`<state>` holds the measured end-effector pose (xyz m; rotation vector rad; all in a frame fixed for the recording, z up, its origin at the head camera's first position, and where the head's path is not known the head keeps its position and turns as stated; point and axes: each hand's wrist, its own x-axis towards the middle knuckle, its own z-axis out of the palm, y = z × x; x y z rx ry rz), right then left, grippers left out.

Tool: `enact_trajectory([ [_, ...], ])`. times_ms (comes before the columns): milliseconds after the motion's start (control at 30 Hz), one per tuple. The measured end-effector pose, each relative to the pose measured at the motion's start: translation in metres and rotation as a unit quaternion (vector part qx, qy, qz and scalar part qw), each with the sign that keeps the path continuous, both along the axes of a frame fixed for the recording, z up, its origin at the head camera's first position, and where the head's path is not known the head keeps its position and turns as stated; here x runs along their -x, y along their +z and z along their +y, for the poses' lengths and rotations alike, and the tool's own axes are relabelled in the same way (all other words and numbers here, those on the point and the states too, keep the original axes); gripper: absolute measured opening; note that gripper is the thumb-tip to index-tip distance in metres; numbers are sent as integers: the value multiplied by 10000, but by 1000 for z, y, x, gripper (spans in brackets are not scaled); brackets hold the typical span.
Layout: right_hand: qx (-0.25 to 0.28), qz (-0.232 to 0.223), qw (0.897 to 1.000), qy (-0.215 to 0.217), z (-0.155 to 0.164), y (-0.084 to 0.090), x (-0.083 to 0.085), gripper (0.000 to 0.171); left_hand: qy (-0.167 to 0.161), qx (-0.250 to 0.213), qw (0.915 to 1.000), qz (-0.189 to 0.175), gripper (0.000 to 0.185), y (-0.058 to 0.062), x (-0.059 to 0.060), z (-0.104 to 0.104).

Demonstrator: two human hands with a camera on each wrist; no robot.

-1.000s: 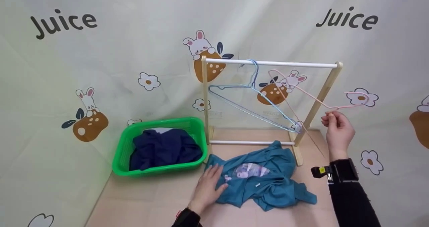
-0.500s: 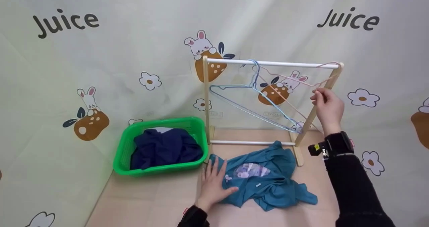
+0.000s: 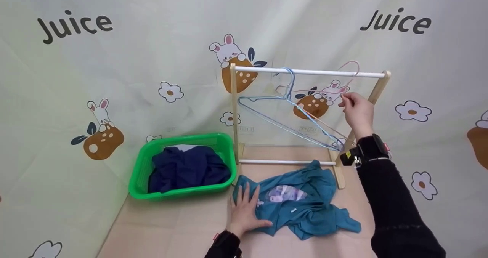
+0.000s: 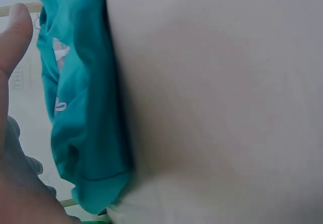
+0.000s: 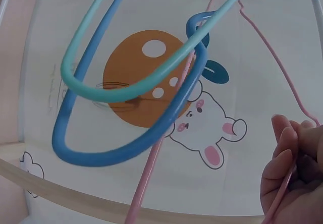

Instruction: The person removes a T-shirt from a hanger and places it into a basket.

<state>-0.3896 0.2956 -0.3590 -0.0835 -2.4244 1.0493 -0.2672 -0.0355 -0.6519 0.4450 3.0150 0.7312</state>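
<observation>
Green basket (image 3: 139, 174) at left: a dark navy garment (image 3: 187, 168) is bundled inside with a scrap of white cloth at the back; nothing else can be made out in it.

Left hand (image 3: 246, 212) is laid flat, fingers spread and straight, on the left edge of the teal T-shirt (image 3: 301, 204), which lies crumpled on the table (image 3: 171, 227) just in front of the rack's base. Nothing is gripped, the shirt is only pinned.

Wooden drying rack (image 3: 233, 113) with white top rail (image 3: 324, 73): blue hangers (image 3: 284, 117) are hooked on the rail left of centre and hang tilted.

Right hand (image 3: 356, 111) is pinched on the pink wire hanger (image 3: 352, 69), fingers curled round the wire near its neck; the hook is raised at the rail near the right post. Whether the hook is seated over the rail cannot be told.

Judgement: the hook should be guided clear of the blue hangers so the wires are not tangled, and the pinch kept close to the neck so that swing is limited.
</observation>
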Motion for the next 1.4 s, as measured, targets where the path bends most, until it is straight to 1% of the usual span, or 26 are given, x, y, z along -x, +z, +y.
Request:
enact_trajectory([
  [67, -97, -43, 9999, 61, 0, -3, 1, 30, 3, 64, 9999, -80, 126, -5, 0, 0],
  [167, -381, -3, 9991, 171, 1, -10, 0, 31, 27, 110, 9997, -217, 128, -13, 1, 1],
  [300, -957, 145, 9946, 369, 3, -21, -3, 36, 175, 219, 9989, -389, 129, -19, 3, 1],
  [400, -1455, 280, 9876, 511, 6, -30, -6, 44, 290, 289, 9986, -321, 129, -20, 4, 1],
  [567, -2063, 592, 9749, 597, 11, -45, -10, 57, 407, 525, 9977, 93, 123, -23, 4, 3],
  [667, -2334, 805, 9673, 583, 14, -54, -13, 64, 393, 677, 9964, 314, 115, -23, 3, 5],
  [733, -2507, 898, 9624, 531, 17, -61, -17, 69, 341, 725, 9960, 393, 109, -22, 1, 6],
  [867, -2793, 1034, 9540, 343, 22, -75, -25, 76, 226, 798, 9959, 372, 95, -19, -1, 7],
  [967, -2912, 1082, 9504, 165, 25, -85, -31, 79, 212, 879, 9952, 381, 81, -18, -2, 8],
  [1067, -2965, 1020, 9496, 52, 27, -93, -38, 80, 219, 927, 9942, 508, 63, -17, -3, 8],
  [1167, -2955, 955, 9506, 21, 28, -100, -45, 79, 236, 838, 9943, 612, 46, -17, -4, 8],
  [1233, -2916, 964, 9516, 51, 28, -105, -51, 78, 272, 630, 9959, 596, 38, -16, -4, 7],
  [1333, -2843, 1141, 9519, 70, 28, -112, -60, 76, 370, 71, 9979, 522, 28, -13, -4, 5],
  [1400, -2749, 1288, 9528, 95, 27, -118, -66, 76, 474, -394, 9968, 501, 23, -11, -3, 4],
])
